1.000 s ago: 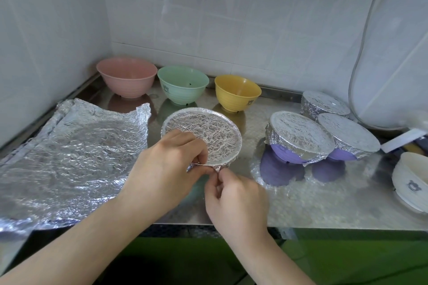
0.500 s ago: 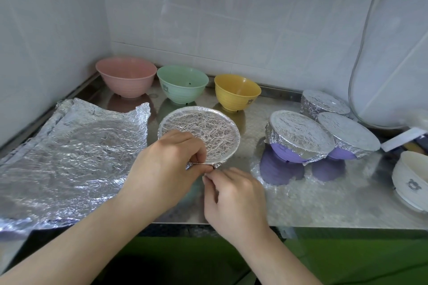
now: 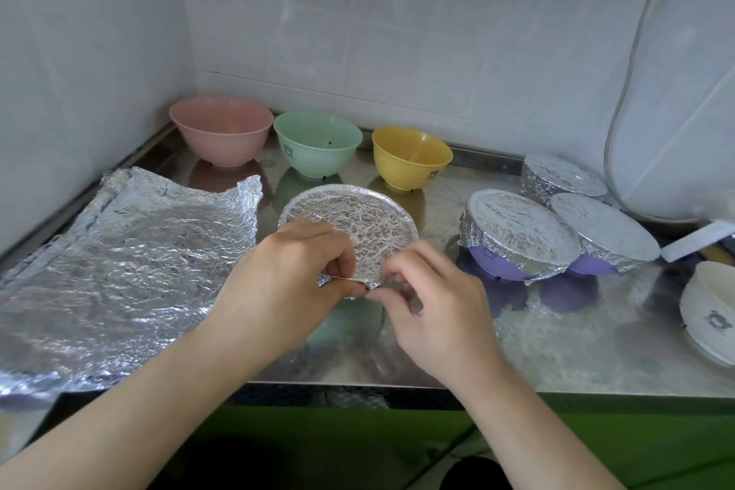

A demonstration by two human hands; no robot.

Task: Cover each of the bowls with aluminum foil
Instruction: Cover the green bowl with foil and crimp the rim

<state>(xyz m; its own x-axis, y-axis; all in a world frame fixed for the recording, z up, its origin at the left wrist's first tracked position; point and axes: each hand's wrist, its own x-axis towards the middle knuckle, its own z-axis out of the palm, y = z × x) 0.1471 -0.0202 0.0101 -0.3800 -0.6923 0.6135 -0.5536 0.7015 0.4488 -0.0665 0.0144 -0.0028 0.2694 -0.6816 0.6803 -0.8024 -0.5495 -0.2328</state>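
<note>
While both hands (image 3: 358, 286) pinch foil edge (image 3: 344, 282), 3 bowls (image 3: 318, 141) sit uncovered.

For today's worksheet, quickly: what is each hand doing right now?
Left hand: pinching the foil edge of the bowl in front.
Right hand: pinching the same foil edge.

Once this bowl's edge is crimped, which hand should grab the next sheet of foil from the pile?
Probably the left hand. The foil pile lies on its side of the counter, right beside it. The right hand would have to cross over the foil-covered bowl that both hands are pinching.
</note>
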